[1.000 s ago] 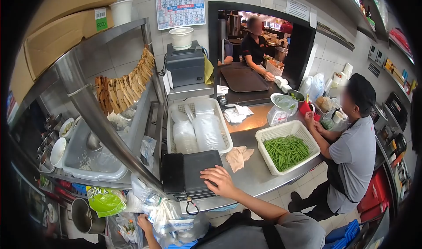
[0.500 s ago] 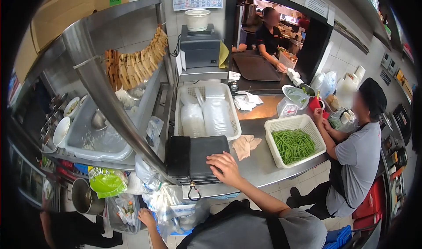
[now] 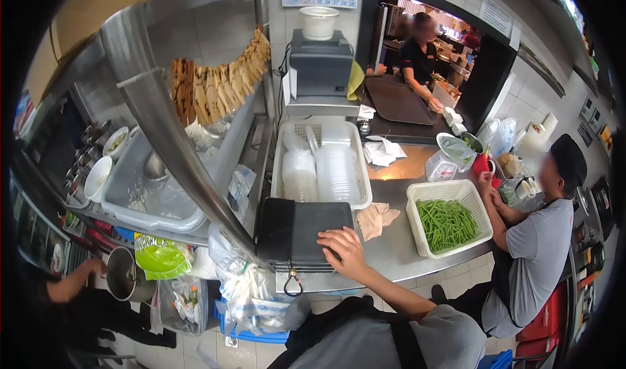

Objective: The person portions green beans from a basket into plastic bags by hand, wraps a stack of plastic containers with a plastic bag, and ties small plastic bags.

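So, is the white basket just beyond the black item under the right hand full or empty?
Largely full: stacks of clear plastic containers take up most of the white basket.

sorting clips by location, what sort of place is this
Probably a restaurant kitchen: green beans lie in a basket on the metal counter, plastic containers are stacked nearby, and a tray lies at the serving hatch.

A restaurant kitchen, by its serving hatch (image 3: 501, 62), stacked plastic containers (image 3: 339, 177), green beans (image 3: 446, 224) and weighing scale (image 3: 442, 169).
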Tool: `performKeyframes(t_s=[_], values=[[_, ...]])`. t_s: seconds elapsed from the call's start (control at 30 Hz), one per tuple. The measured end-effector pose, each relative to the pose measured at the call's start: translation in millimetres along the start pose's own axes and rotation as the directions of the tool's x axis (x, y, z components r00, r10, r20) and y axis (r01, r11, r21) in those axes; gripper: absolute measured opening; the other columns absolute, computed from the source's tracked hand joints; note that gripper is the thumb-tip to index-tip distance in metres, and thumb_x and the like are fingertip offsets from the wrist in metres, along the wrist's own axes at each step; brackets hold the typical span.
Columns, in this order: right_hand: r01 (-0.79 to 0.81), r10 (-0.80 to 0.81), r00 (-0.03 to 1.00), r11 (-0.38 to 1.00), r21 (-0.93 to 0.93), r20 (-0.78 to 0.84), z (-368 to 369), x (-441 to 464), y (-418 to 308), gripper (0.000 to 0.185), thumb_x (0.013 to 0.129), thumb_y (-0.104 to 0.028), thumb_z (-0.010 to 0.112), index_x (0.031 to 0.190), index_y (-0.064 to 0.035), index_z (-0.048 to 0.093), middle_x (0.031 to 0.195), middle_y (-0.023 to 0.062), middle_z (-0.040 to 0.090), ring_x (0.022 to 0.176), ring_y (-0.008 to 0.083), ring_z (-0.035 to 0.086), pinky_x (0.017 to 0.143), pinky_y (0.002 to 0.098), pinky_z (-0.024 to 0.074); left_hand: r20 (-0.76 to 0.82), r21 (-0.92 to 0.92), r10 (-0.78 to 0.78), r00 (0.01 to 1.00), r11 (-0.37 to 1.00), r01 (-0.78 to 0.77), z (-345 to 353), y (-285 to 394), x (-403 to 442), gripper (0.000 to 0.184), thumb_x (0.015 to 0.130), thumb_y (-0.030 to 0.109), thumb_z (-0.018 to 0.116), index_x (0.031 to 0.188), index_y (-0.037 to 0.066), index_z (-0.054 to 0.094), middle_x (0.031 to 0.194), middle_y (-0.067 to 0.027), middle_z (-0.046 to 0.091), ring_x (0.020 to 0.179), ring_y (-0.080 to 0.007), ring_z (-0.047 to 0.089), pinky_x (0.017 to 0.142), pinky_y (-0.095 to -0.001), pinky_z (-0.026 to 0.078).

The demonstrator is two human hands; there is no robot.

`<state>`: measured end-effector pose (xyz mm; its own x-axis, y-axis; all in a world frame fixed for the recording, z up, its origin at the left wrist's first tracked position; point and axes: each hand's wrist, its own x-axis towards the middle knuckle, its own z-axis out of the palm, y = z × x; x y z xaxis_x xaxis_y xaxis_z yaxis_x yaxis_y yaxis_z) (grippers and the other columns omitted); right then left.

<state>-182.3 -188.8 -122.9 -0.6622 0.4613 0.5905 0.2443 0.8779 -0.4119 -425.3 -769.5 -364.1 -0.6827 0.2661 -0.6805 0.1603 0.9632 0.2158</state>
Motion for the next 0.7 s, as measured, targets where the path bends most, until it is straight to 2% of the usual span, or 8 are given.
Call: performKeyframes(t_s=[0.13,0.2,0.27,0.37,0.47,0.57,0.67,0.7], values=[[0.022,-0.021,0.997,1.000,-0.006,0.081,-2,1,0,0.026,0.079,-0.015,0.059,0.105,-0.0127,0.061,0.116,0.0016,0.056,0.108,0.0193,0.051,0.099,0.0429,0.0294,0.088,-0.363,0.439,0.894,0.850,-0.382,-39,191,-76,0.025,0.072,0.020,0.077,0.075,0.000,0.062,0.065,0.0002,0.058,0.063,-0.0100,0.053,0.059,-0.0267,0.044],[0.043,-0.041,0.989,0.999,-0.007,0.140,-14,6,-6,0.032,0.080,-0.017,0.060,0.112,-0.0133,0.059,0.119,0.0024,0.054,0.108,0.0207,0.051,0.099,0.0429,0.0291,0.051,-0.522,0.791,0.610,0.542,-0.658,-55,277,-103,0.011,0.080,0.009,0.064,0.088,0.002,0.063,0.086,-0.0063,0.064,0.079,-0.0187,0.060,0.069,-0.0287,0.045],[-0.014,-0.089,0.958,0.935,0.355,0.274,-33,7,-19,0.044,0.080,-0.020,0.063,0.122,-0.0110,0.053,0.126,0.0059,0.049,0.114,0.0228,0.047,0.097,0.0406,0.0322,0.082,-0.476,0.885,0.459,0.439,-0.762,-84,360,-145,0.010,0.081,0.009,0.066,0.086,0.004,0.060,0.081,-0.0022,0.060,0.077,-0.0138,0.057,0.070,-0.0267,0.043],[-0.239,-0.174,0.904,0.551,0.800,0.390,-53,-3,-38,0.049,0.081,-0.021,0.065,0.125,-0.0061,0.050,0.125,0.0071,0.050,0.114,0.0223,0.047,0.094,0.0377,0.0353,0.083,-0.519,0.980,0.181,0.197,-0.832,-83,427,-154,0.009,0.085,0.010,0.062,0.089,0.003,0.058,0.080,-0.0002,0.058,0.078,-0.0083,0.054,0.069,-0.0231,0.042],[-0.382,-0.235,0.806,0.495,0.781,0.543,-76,-24,-18,0.051,0.082,-0.018,0.067,0.126,-0.0015,0.047,0.113,0.0062,0.056,0.104,0.0182,0.052,0.088,0.0329,0.0391,0.025,-0.868,0.966,0.258,0.149,-0.474,-84,472,-175,0.010,0.088,0.011,0.059,0.092,0.003,0.054,0.080,0.0016,0.056,0.079,-0.0044,0.051,0.068,-0.0206,0.041],[-0.523,-0.103,0.769,0.466,0.713,0.631,-95,-53,28,0.056,0.083,-0.007,0.064,0.132,-0.0019,0.038,0.101,0.0068,0.060,0.090,0.0106,0.055,0.075,0.0249,0.0433,-0.169,-0.886,0.950,0.262,-0.030,-0.462,-84,516,-187,0.010,0.089,0.009,0.056,0.095,0.003,0.052,0.079,0.0023,0.054,0.077,-0.0043,0.050,0.068,-0.0198,0.041],[-0.682,-0.005,0.729,0.073,0.727,0.685,-153,-39,50,0.054,0.079,0.002,0.064,0.127,-0.0031,0.039,0.097,0.0077,0.059,0.086,0.0088,0.055,0.071,0.0234,0.0437,-0.148,-0.870,0.947,0.285,0.013,-0.493,-78,556,-191,0.011,0.088,0.006,0.057,0.096,0.002,0.051,0.082,-0.0002,0.057,0.077,-0.0041,0.051,0.070,-0.0193,0.041],[-0.635,0.063,0.772,0.103,0.765,0.632,-168,-34,62,0.053,0.079,0.003,0.064,0.125,-0.0053,0.039,0.091,0.0047,0.057,0.083,0.0067,0.054,0.066,0.0200,0.0428,-0.219,-0.806,0.924,0.313,0.009,-0.592,-72,572,-194,0.012,0.086,0.004,0.058,0.096,0.002,0.052,0.085,-0.0030,0.059,0.079,-0.0058,0.054,0.072,-0.0206,0.043]])
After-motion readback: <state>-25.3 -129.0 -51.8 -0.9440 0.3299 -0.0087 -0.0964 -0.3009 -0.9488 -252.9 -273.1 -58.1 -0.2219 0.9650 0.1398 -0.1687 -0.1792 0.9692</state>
